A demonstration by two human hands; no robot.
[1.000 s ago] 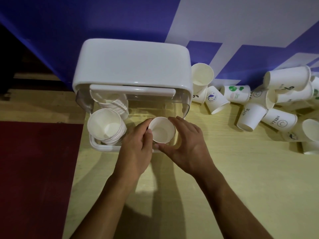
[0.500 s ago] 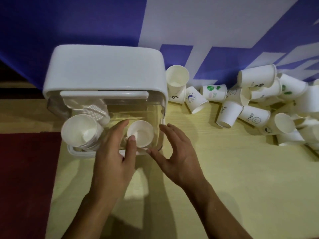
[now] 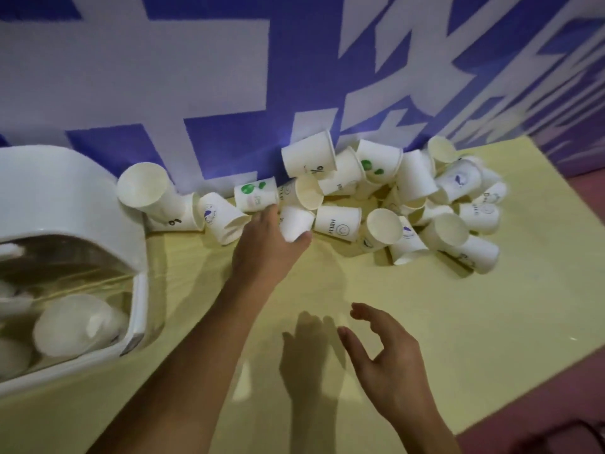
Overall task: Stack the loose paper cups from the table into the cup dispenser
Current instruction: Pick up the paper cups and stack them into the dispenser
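Note:
My left hand [image 3: 266, 244] reaches to the near edge of the pile of loose paper cups [image 3: 386, 198] and grips one white cup [image 3: 294, 221] lying on its side, thumb on its right. My right hand [image 3: 389, 362] hovers open above the yellow table [image 3: 491, 322], nearer to me, holding nothing. The white cup dispenser [image 3: 59, 198] sits at the left edge; a cup [image 3: 75, 322] lies in its clear lower part, blurred.
Several printed cups lean against the blue-and-white wall [image 3: 196, 77] behind the pile. One cup [image 3: 147, 188] stands tilted beside the dispenser. The table's right edge meets a reddish floor [image 3: 556, 388].
Both hands left the cup in the dispenser. The view swung right; my left hand went to the pile and took hold of a cup, my right hand drew back over the table.

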